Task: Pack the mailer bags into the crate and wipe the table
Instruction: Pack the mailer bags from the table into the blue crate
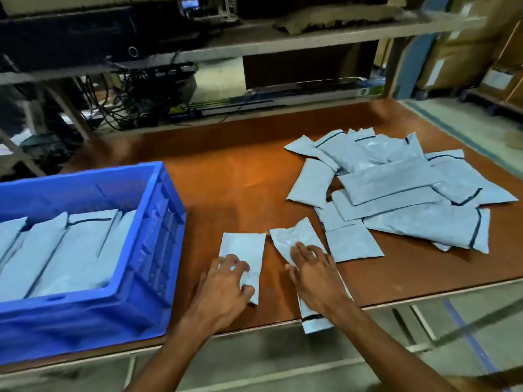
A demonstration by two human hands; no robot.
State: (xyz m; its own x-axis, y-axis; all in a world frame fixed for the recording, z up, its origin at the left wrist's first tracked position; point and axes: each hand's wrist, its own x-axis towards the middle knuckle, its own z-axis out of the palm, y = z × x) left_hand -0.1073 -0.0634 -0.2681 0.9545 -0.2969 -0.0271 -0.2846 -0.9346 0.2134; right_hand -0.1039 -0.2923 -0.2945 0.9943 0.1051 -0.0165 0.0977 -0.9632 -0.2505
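Hands are touching mailer bags.
Left hand (223,281) is grasping the left bag (243,247); right hand (317,275) is pressing the right bag (294,239) beneath released fingers (304,251).

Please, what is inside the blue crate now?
Inside the blue crate several light blue mailer bags lean side by side. The crate floor is covered by them, and the left part lies outside the picture.
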